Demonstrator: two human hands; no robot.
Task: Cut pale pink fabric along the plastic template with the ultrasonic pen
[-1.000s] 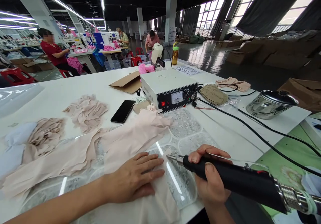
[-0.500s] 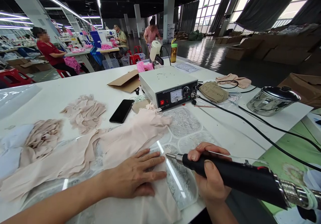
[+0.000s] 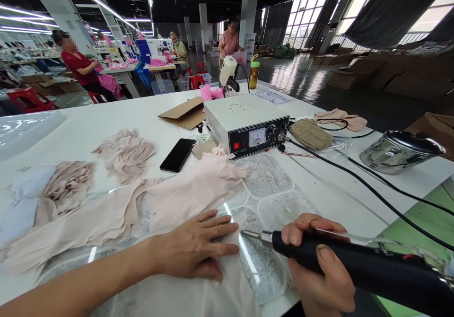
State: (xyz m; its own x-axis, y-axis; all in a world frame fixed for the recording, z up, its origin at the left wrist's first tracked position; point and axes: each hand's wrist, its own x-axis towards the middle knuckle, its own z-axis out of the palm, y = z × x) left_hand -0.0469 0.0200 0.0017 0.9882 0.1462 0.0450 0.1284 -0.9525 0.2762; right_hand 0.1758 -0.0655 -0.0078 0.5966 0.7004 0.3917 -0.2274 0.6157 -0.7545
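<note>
My left hand (image 3: 198, 246) lies flat with fingers spread, pressing on a thin beige fabric piece (image 3: 191, 291). Beneath the fabric is a clear, glossy template sheet (image 3: 267, 269) with rounded outlines. In my right hand (image 3: 322, 255) is a black handheld ultrasonic cutter (image 3: 354, 255), its narrow metal tip pointing left. The tip is close to the fabric's right edge, beside my left fingertips; I cannot tell whether it touches. More beige fabric strips (image 3: 191, 191) lie beyond my left hand.
A control box (image 3: 246, 123) with a gauge stands behind the fabric, its black cable (image 3: 336, 168) running right. Nearby are a phone (image 3: 177, 154), folded cardboard (image 3: 184, 112), a fabric heap (image 3: 124, 156), a bottle (image 3: 254, 74) and a steel pot (image 3: 400, 154). Several people work farther back.
My right hand and the cutter have shifted right and slightly toward me, away from the fabric edge. My left hand stays flat on the fabric. The whole view has moved slightly.
</note>
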